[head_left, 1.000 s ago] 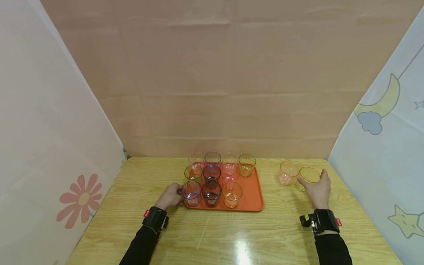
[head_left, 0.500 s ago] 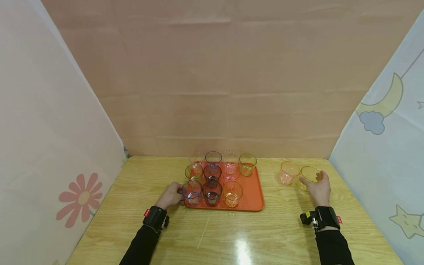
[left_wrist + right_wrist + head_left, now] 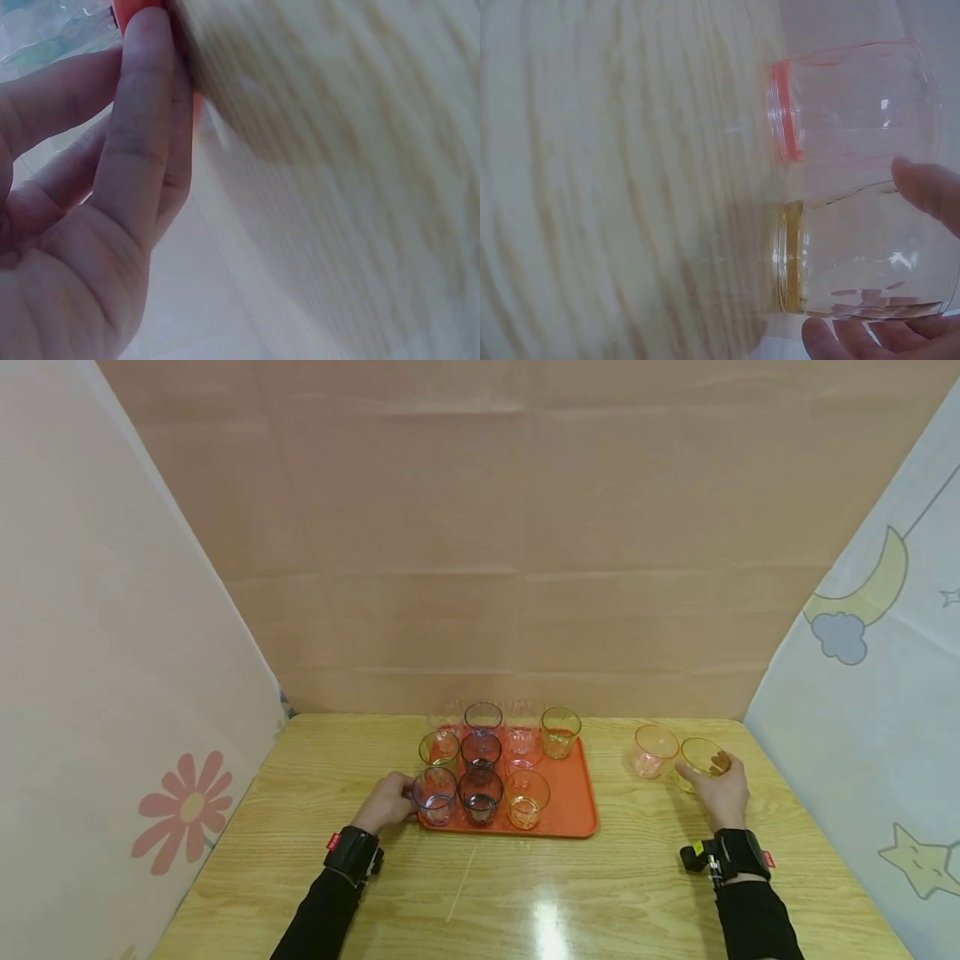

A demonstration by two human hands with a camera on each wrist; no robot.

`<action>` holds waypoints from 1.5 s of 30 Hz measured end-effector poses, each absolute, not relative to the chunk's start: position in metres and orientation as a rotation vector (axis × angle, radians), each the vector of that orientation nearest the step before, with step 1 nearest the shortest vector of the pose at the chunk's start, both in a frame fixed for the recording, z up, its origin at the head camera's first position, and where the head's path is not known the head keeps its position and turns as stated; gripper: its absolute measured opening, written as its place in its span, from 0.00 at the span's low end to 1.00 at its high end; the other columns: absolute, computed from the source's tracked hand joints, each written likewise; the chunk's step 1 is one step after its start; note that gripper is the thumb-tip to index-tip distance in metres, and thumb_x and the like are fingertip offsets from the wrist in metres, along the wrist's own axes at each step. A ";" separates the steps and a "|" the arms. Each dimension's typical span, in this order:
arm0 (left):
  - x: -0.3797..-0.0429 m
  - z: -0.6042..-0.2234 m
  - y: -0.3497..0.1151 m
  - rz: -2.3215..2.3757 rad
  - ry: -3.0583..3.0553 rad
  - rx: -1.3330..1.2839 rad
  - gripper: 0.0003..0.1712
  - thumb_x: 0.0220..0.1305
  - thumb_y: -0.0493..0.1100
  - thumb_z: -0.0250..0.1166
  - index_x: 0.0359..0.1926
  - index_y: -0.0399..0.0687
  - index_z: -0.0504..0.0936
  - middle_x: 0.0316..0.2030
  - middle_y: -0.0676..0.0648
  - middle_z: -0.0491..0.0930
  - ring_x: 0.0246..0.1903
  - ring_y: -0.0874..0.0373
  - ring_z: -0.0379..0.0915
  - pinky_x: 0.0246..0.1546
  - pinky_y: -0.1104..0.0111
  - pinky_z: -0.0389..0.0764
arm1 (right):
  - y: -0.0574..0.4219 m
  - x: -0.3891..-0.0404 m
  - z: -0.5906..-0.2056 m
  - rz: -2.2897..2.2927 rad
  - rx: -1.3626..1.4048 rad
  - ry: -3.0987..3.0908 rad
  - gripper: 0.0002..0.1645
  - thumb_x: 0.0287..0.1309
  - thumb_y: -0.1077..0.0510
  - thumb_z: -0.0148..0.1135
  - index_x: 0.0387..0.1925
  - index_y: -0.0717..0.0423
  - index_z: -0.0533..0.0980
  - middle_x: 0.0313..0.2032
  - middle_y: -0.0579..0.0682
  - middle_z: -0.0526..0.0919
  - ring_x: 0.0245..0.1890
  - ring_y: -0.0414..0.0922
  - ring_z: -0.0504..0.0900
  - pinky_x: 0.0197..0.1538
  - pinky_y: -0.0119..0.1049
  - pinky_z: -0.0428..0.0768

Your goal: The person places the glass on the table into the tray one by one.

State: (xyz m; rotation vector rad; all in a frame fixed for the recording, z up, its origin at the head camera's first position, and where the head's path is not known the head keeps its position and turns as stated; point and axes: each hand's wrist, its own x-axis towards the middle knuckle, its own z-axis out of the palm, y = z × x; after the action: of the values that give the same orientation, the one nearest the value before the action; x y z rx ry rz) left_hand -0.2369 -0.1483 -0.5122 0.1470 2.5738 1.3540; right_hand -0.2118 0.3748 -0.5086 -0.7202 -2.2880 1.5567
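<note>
On the right of the table, my right hand holds a yellow glass around its side. The right wrist view shows the thumb against one side and the other fingers along the opposite side. The glass stands upright on the table. A pink-orange glass stands just left of it. My left hand grips the near left edge of an orange tray, beside a blue-rimmed glass. Its fingertips meet the tray's rim in the left wrist view; some are hidden.
Several tinted glasses stand upright on the tray, including a dark glass and an amber glass in front and a yellow-green glass at the back right. A tan backdrop rises behind the wooden table.
The fingers of my right hand have closed around the yellow glass, which stays in place. My left hand and the tray have not visibly moved.
</note>
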 end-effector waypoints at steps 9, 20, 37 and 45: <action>-0.238 -0.513 -0.148 1.351 2.570 0.137 0.11 0.56 0.23 0.60 0.36 0.35 0.84 0.25 0.45 0.79 0.25 0.56 0.78 0.25 0.65 0.82 | 0.375 -0.213 -0.508 1.566 -0.730 -2.240 0.55 0.59 0.46 0.66 0.76 0.57 0.45 0.69 0.63 0.57 0.66 0.59 0.59 0.58 0.47 0.68; -0.238 -0.515 -0.148 1.353 2.566 0.143 0.10 0.56 0.23 0.61 0.36 0.35 0.84 0.25 0.45 0.80 0.25 0.57 0.78 0.26 0.66 0.83 | 0.373 -0.210 -0.499 1.496 -0.740 -2.195 0.54 0.57 0.43 0.68 0.76 0.54 0.50 0.51 0.49 0.65 0.55 0.51 0.63 0.47 0.36 0.66; -0.237 -0.514 -0.147 1.342 2.584 0.125 0.11 0.54 0.22 0.61 0.37 0.34 0.84 0.26 0.45 0.80 0.25 0.57 0.78 0.26 0.65 0.83 | 0.366 -0.201 -0.485 1.532 -0.648 -2.087 0.48 0.57 0.43 0.68 0.74 0.40 0.55 0.59 0.42 0.65 0.54 0.41 0.65 0.56 0.39 0.66; -0.238 -0.515 -0.148 1.344 2.572 0.137 0.12 0.54 0.22 0.60 0.37 0.34 0.84 0.26 0.45 0.80 0.25 0.57 0.78 0.25 0.65 0.83 | 0.356 -0.197 -0.476 1.583 -0.534 -2.077 0.46 0.58 0.51 0.69 0.73 0.42 0.56 0.64 0.45 0.70 0.52 0.33 0.66 0.67 0.45 0.59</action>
State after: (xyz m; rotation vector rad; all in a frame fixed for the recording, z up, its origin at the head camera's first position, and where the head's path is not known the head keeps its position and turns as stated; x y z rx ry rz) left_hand -0.2378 -0.1477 -0.5147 0.1366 2.5724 1.3444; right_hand -0.1973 0.3557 -0.4757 -0.5338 -2.0766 1.5833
